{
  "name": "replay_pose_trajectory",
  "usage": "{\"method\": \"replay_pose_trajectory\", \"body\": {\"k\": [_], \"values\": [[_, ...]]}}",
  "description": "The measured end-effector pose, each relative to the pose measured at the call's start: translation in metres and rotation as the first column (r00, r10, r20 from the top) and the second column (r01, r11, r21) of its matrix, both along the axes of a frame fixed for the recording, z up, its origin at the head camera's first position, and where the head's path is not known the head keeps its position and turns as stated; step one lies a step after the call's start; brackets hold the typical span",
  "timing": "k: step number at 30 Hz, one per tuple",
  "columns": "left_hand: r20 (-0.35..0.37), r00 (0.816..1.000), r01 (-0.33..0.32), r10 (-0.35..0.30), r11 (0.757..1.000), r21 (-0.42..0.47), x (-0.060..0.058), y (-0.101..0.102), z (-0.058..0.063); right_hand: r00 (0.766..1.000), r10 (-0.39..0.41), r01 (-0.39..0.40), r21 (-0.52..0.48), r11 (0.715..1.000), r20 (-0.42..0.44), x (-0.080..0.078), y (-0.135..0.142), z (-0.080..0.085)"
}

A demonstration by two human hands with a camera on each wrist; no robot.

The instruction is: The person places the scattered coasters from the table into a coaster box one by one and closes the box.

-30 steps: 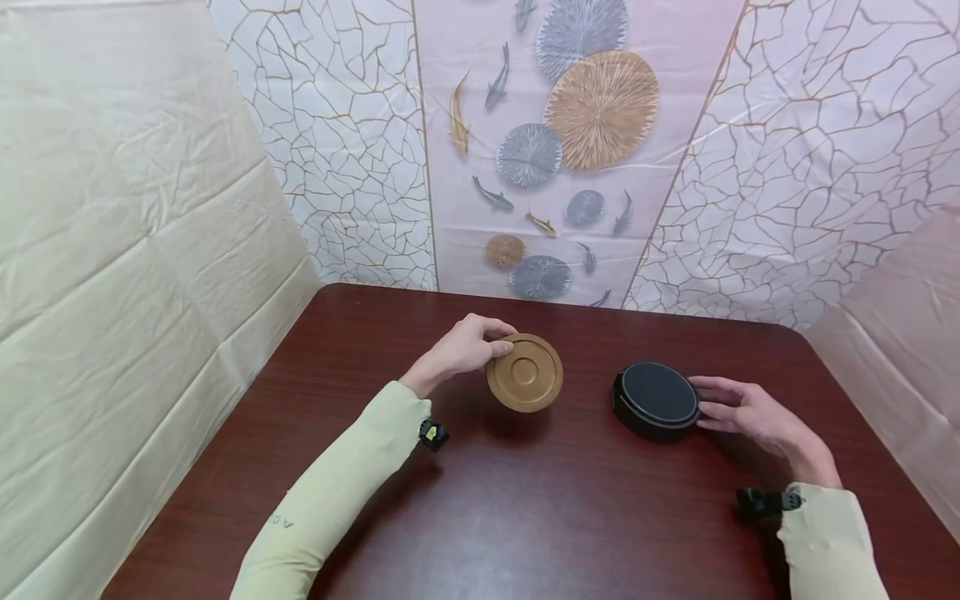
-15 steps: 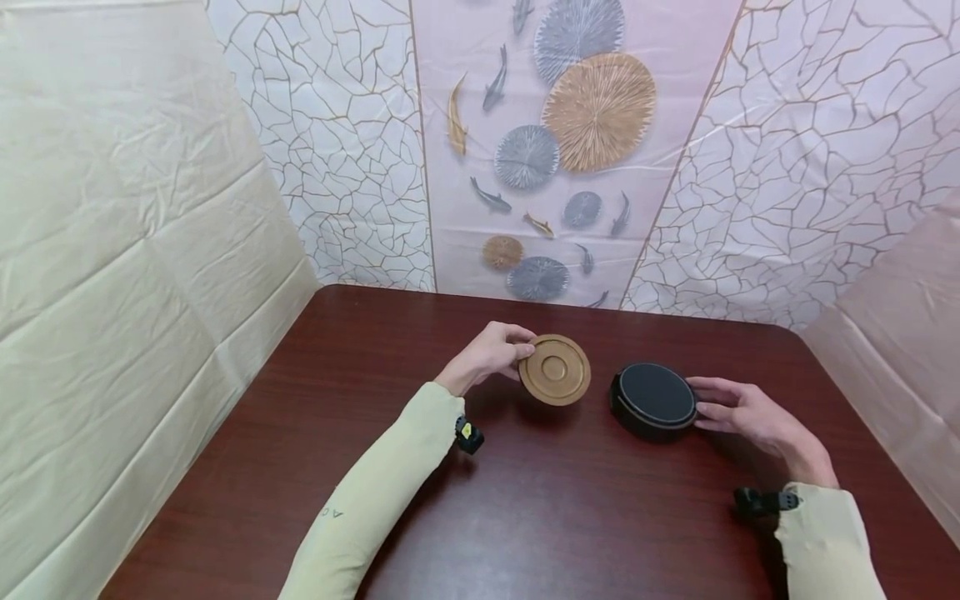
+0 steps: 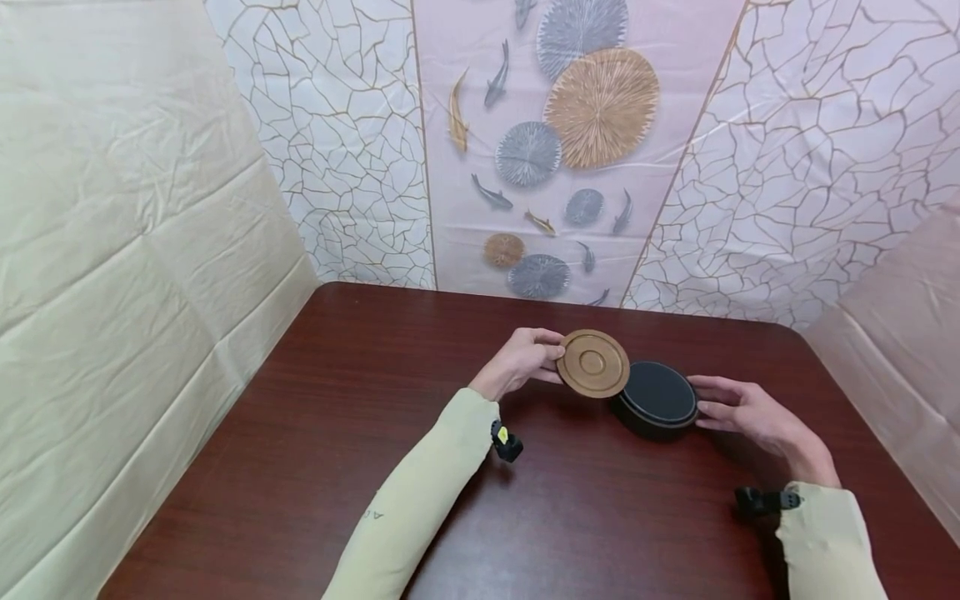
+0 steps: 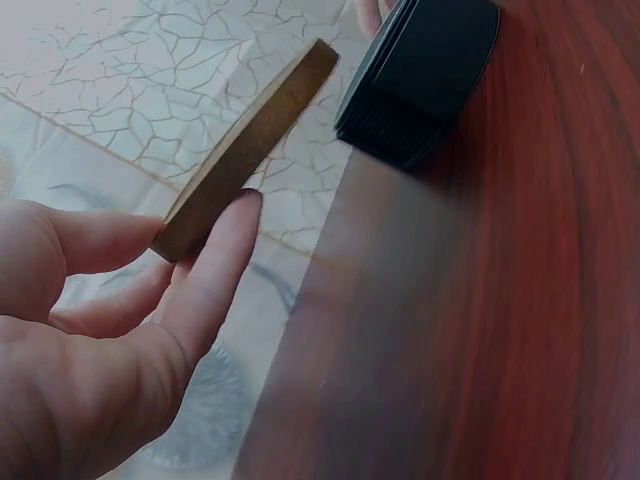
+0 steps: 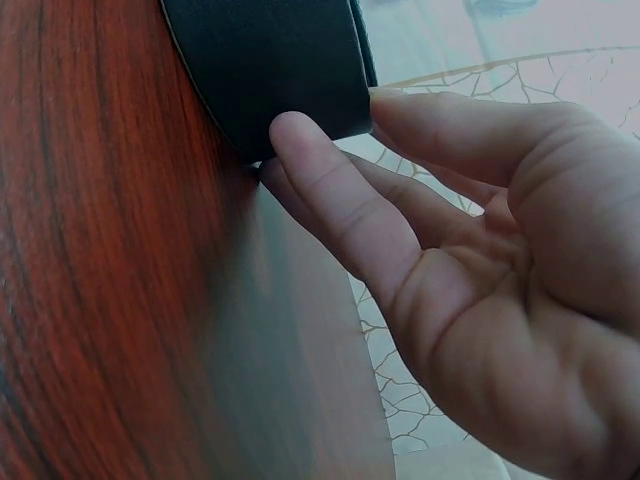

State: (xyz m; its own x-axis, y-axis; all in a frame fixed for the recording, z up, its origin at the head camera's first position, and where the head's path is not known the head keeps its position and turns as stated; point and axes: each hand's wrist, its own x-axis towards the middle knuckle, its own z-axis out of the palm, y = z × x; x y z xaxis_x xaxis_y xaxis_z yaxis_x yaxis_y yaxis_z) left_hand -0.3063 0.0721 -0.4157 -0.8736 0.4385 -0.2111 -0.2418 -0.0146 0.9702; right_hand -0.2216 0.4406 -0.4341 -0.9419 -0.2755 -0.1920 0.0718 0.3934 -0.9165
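Note:
My left hand (image 3: 523,363) pinches a brown round coaster (image 3: 592,364) by its left edge, thumb on the upper face and fingers beneath. The coaster is tilted above the table, its ringed face showing in the head view; the left wrist view shows its thick rim. Just right of it stands a black round holder (image 3: 660,396) with a flat dark top, and the coaster overlaps its left edge in the head view. At the holder's right side, the fairly straight fingers and thumb of my right hand (image 5: 460,250) touch its wall and upper rim.
Both hands work over a dark red-brown wooden table (image 3: 570,517). Patterned cloth (image 3: 360,167) hangs behind its far edge, with plain cream cloth (image 3: 135,250) on the left and a paler sheet (image 3: 892,350) on the right.
My left hand has carried the coaster steadily rightward, from well apart to overlapping the holder's left edge. My right hand and the holder have stayed in place.

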Motion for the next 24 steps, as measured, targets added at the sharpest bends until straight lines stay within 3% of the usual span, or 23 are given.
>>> {"method": "replay_pose_trajectory", "body": {"k": [15, 24], "values": [[0.116, 0.99, -0.102, 0.086, 0.984, 0.144, 0.007, 0.051, -0.015, 1.0, 0.001, -0.001, -0.042, 0.999, 0.003, 0.0, -0.002, 0.0], [0.128, 0.984, -0.142, 0.123, 0.978, 0.152, 0.017, 0.077, -0.011, 1.0, 0.017, -0.017, -0.067, 0.998, -0.006, 0.0, -0.002, 0.0]]}}
